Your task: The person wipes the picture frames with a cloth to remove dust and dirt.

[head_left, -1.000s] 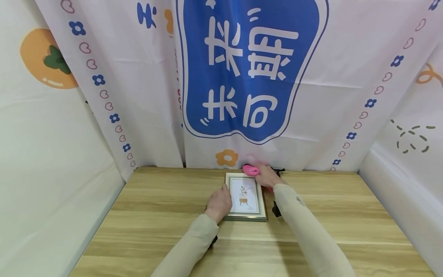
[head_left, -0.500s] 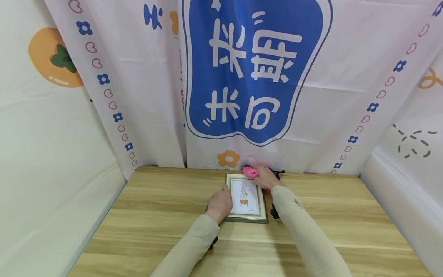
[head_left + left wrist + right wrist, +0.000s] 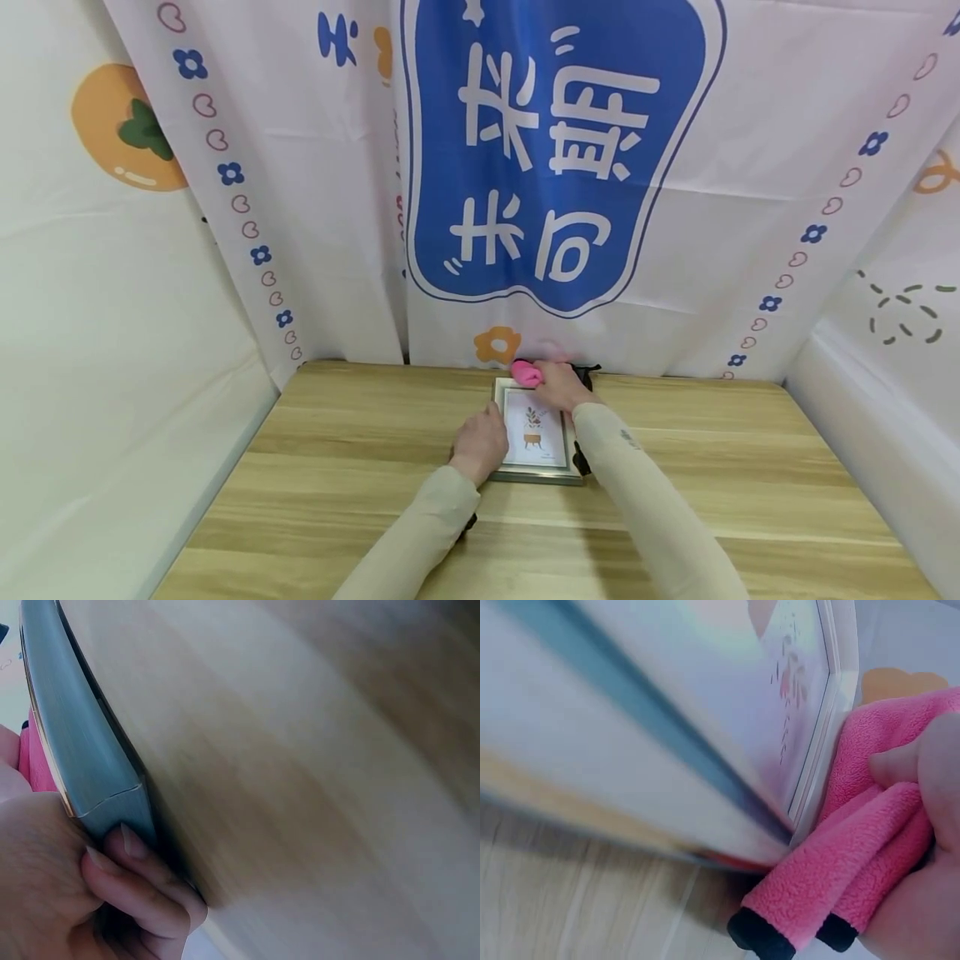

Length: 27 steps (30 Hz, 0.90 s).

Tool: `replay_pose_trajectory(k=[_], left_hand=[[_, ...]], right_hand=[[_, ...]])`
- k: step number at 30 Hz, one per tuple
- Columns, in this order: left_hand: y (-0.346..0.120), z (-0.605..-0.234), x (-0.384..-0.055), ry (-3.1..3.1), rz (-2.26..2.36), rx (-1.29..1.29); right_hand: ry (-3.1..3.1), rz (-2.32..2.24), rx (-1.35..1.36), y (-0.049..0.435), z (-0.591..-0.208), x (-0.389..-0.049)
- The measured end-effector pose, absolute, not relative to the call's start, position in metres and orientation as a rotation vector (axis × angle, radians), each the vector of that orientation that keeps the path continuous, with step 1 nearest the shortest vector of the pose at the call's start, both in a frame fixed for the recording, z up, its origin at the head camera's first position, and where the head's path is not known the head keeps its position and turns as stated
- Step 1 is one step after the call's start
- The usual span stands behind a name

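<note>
Head view shows hands point(image 3: 480, 443) point(image 3: 560, 387) at picture frame point(image 3: 536, 435) edges.

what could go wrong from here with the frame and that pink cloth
The frame might shift if the left hand, gripping its left side, loosens while the right hand holds the cloth at its far end.
The frame lies near the back edge of the table, so a hard push could send it into the curtain.
The cloth's loose folds, close to a frame corner, could snag there.
</note>
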<state>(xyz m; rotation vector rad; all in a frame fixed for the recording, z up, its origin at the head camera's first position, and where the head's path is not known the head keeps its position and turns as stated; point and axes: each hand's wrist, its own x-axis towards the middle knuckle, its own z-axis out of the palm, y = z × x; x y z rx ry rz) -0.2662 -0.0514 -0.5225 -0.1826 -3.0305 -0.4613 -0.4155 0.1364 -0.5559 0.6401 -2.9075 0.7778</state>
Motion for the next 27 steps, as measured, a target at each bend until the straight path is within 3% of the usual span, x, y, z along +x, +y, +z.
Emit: replay_pose_trajectory(k=[8,27], left_hand=[[-0.051,-0.52,-0.266,-3.051,-0.446,-0.158],[-0.051,-0.52,-0.264,-3.012,-0.44,-0.177]], right_hand=[[-2.995,0.809,0.565,0.108,-0.495,-0.363],[-2.935,0.77,0.718,0.073,-0.5,-0.362]])
